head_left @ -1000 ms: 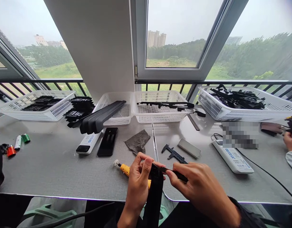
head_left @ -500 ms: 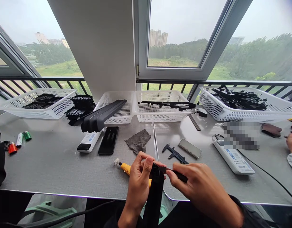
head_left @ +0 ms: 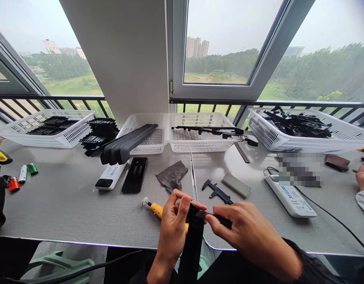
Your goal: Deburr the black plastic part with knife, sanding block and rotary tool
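My left hand [head_left: 174, 227] is closed round the upper end of a long black plastic part [head_left: 191, 252], which hangs down over the table's front edge. In my right hand [head_left: 248, 227] is a knife [head_left: 202, 214] with a dark handle, gripped between thumb and fingers. Its blade lies against the top end of the part, close to my left fingers; the exact contact spot is too small to make out. Behind my left hand lies a yellow rotary tool [head_left: 156, 209] with a whitish tip, partly hidden. A dark caliper [head_left: 217, 192] rests just beyond my right hand.
White baskets [head_left: 196, 148] with black parts line the back. Several long black covers [head_left: 122, 148] lean on one. Around the table are a phone [head_left: 135, 174], a grey cloth [head_left: 172, 176], a metal block [head_left: 236, 185] and a cabled white device [head_left: 291, 197]. Other people's hands show at both sides.
The knife has turned slightly, so more of its blade shows, and my right hand has shifted a little left. At far left, a person's yellow-handled tool has come further into view.
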`<state>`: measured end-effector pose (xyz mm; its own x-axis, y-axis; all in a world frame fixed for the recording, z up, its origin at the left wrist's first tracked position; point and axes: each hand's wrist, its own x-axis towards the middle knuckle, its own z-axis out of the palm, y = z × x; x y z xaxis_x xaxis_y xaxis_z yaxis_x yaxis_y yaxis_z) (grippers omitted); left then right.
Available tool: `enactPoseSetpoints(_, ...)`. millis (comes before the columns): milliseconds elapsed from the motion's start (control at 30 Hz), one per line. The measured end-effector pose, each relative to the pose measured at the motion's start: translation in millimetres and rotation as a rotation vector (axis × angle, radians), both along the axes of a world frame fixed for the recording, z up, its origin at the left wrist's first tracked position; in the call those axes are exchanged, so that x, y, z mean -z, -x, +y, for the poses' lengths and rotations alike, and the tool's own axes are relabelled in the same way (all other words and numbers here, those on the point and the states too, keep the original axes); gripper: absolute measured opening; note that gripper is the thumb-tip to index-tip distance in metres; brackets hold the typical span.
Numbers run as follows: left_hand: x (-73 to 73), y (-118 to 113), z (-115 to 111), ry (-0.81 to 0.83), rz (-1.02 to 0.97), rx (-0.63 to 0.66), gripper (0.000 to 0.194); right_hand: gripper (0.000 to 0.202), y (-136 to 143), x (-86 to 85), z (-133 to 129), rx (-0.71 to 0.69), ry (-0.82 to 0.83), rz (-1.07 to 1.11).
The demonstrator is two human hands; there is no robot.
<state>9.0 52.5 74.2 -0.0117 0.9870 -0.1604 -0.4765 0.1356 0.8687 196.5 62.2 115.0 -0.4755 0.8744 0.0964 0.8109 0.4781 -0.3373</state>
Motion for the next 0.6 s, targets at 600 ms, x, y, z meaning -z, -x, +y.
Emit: enactPoseSetpoints(600, -15.7, -3.5, -3.9, 0.002, 0.006, 0.007, 0.048, 0.047, -5.4, -2.1, -1.3, -0.009, -0.102, 0.041)
